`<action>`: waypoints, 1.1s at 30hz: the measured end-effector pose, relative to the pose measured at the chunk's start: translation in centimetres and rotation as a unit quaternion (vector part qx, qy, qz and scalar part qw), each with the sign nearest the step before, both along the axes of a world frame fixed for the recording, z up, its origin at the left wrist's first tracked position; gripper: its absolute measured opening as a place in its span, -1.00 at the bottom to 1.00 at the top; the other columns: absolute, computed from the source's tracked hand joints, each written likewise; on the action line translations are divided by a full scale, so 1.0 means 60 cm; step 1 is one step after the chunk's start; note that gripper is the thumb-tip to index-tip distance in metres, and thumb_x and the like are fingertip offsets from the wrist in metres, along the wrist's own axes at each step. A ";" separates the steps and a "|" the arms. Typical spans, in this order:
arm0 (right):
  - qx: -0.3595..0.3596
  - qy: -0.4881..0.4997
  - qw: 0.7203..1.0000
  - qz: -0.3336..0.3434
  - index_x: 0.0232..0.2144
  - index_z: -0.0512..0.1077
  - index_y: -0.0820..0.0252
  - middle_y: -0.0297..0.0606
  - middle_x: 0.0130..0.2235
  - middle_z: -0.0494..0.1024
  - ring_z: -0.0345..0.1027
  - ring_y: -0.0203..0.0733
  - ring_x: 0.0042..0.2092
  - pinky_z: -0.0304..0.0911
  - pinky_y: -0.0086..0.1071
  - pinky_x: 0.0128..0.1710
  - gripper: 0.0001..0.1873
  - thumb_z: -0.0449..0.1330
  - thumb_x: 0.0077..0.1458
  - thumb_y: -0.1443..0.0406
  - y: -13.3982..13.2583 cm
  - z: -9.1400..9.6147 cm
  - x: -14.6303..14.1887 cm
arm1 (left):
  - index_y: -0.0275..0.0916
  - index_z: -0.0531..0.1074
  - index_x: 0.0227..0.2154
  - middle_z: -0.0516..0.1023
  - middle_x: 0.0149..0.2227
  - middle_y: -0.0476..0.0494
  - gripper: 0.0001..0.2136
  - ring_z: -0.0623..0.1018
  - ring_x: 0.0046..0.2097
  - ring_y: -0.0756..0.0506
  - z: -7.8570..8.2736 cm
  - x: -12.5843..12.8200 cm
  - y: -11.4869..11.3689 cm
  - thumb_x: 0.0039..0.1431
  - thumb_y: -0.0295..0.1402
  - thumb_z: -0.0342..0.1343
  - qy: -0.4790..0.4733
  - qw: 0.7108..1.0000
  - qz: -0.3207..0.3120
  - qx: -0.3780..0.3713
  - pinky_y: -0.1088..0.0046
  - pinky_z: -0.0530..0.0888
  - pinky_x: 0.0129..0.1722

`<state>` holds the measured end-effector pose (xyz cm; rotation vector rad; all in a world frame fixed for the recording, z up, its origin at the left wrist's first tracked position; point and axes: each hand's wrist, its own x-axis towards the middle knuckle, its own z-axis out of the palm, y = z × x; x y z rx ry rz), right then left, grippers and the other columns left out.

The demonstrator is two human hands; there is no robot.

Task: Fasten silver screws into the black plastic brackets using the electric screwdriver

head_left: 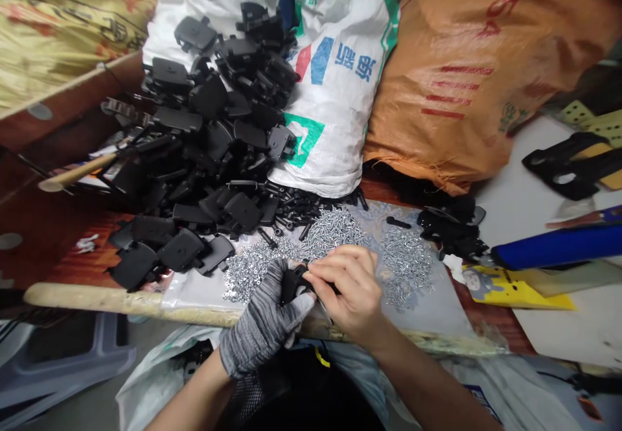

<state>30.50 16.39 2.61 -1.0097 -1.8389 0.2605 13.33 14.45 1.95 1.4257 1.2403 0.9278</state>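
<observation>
While clamping a small black plastic part point(294, 283) in the gloved left grip point(265, 317) and pressing the fingertips point(318, 275) of the bare right grip point(347, 288) onto it, working just above a grey sheet point(437, 314) spread with loose silver screws point(335, 231). Both grips closing together on the part, with no gap showing between them; unable to tell whether a screw is pinched there, the fingers hiding that spot. Risking a lost screw if the pinch slips, since a dropped one would be vanishing among the look-alike piles below. Risking scattered piles too, if a wrist or glove cuff is dragging across the sheet. Further out, a heap of black plastic parts point(208, 139) leaning against a white woven sack point(340, 61) and spilling down toward the screws, threatening to slide into them if the sack sags or the wooden table point(82, 262) gets bumped. Also lying along the near edge, a pale wooden pole point(121, 301), easy to knock with a forearm.
</observation>
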 end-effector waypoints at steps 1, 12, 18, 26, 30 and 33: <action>0.018 -0.016 0.999 -0.021 -0.27 0.59 0.01 -0.31 -0.30 0.67 0.45 -0.04 -0.13 0.25 -0.02 -0.06 -0.89 0.33 0.16 0.35 -0.001 -0.004 0.001 | -0.20 0.37 -0.02 0.56 0.00 -0.17 -0.73 0.55 0.02 -0.18 -0.001 0.004 -0.001 0.25 -0.29 0.15 0.005 1.000 0.002 0.000 0.14 0.46 0.13; -0.205 0.111 0.945 0.231 -0.07 0.57 0.06 -0.16 -0.02 0.65 0.53 -0.12 0.04 0.42 -0.09 0.09 -0.79 0.26 0.24 0.33 -0.002 -0.010 0.040 | -0.17 0.34 0.08 0.50 0.12 -0.19 -0.62 0.50 0.12 -0.22 0.008 -0.018 -0.015 0.24 -0.24 0.18 -0.009 0.992 -0.119 -0.026 0.14 0.44 0.17; -0.229 0.150 0.938 0.211 -0.09 0.55 0.10 -0.10 -0.01 0.64 0.51 -0.11 0.07 0.42 -0.10 0.10 -0.80 0.25 0.23 0.35 -0.026 -0.026 0.038 | -0.13 0.32 0.14 0.48 0.16 -0.19 -0.60 0.48 0.16 -0.21 -0.007 -0.013 -0.029 0.28 -0.23 0.15 -0.065 0.993 -0.095 -0.027 0.14 0.43 0.20; -0.267 0.140 0.934 0.191 -0.22 0.57 0.16 -0.06 -0.08 0.64 0.57 -0.12 -0.04 0.49 -0.21 -0.04 -0.86 0.20 0.27 0.29 -0.047 -0.040 0.030 | -0.21 0.38 0.03 0.53 0.05 -0.22 -0.65 0.52 0.05 -0.21 -0.007 -0.023 -0.026 0.26 -0.18 0.15 -0.002 0.983 -0.171 -0.069 0.16 0.47 0.10; -0.265 0.143 0.938 0.170 -0.19 0.58 0.13 -0.09 -0.07 0.64 0.54 -0.11 -0.01 0.46 -0.16 0.01 -0.83 0.19 0.29 0.24 -0.035 -0.050 0.030 | -0.21 0.39 0.01 0.54 0.01 -0.20 -0.69 0.53 -0.01 -0.15 -0.012 -0.002 -0.027 0.28 -0.19 0.13 -0.042 0.993 -0.108 -0.037 0.23 0.49 0.05; -0.241 0.087 0.958 0.128 -0.19 0.59 0.08 -0.09 0.08 0.56 0.43 -0.03 0.14 0.35 -0.03 0.14 -0.82 0.24 0.25 0.17 -0.007 -0.058 0.040 | -0.19 0.45 -0.13 0.55 -0.17 -0.11 -0.80 0.53 -0.16 -0.11 -0.006 -0.010 -0.012 0.23 -0.26 0.17 0.057 0.996 -0.054 0.034 0.29 0.51 -0.08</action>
